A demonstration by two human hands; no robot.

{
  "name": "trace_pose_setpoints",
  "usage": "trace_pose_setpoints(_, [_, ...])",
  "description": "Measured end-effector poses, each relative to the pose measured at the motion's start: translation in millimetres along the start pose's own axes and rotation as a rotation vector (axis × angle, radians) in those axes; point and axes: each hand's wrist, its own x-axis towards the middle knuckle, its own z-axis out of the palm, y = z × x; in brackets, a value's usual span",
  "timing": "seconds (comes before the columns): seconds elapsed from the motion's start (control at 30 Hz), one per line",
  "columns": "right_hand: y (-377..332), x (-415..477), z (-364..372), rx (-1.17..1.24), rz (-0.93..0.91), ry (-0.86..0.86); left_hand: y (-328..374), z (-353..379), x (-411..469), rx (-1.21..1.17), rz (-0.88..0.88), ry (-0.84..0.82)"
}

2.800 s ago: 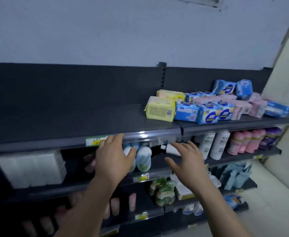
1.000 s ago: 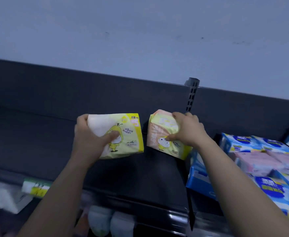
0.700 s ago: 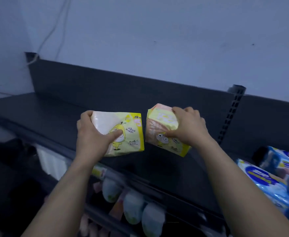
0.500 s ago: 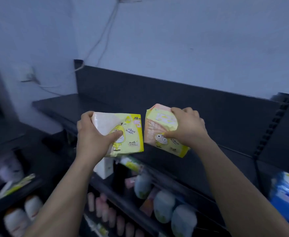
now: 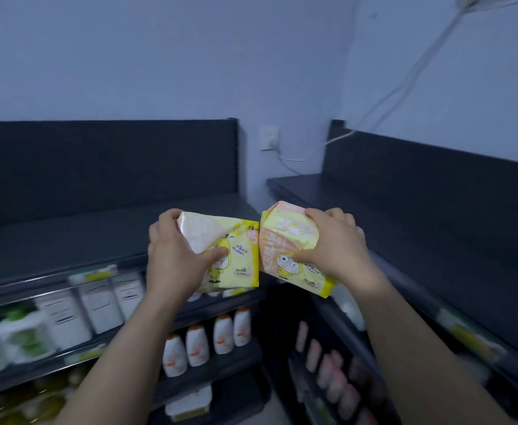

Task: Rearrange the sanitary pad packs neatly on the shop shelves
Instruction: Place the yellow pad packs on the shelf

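Left hand point(image 5: 175, 259) around yellow pack point(image 5: 230, 256), right hand point(image 5: 331, 243) around pink-yellow pack point(image 5: 282, 240) (edges touching), above dark shelves point(image 5: 67, 234).

I stand in a small shop, in a corner where two dark, stocked shelf units point(image 5: 67, 237) meet. Rows of identical white bottles with orange caps point(image 5: 197, 345) line one lower shelf, with blurred white boxes point(image 5: 98, 305) above them. Price label strips point(image 5: 93, 274) run along the shelf edges. Pink bottles point(image 5: 337, 372) fill the right-hand unit. A plain bluish wall point(image 5: 159, 56) rises behind.
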Motion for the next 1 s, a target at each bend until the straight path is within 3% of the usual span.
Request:
trace_pose_setpoints(0.47, [-220, 79, 127, 0.188, -0.435, -0.171, -135, -161, 42, 0.267, -0.226, 0.406])
trace_pose_setpoints(1.0, [-396, 212, 241, 0.27, -0.751, -0.204, -235, -218, 160, 0.517, -0.404, 0.806])
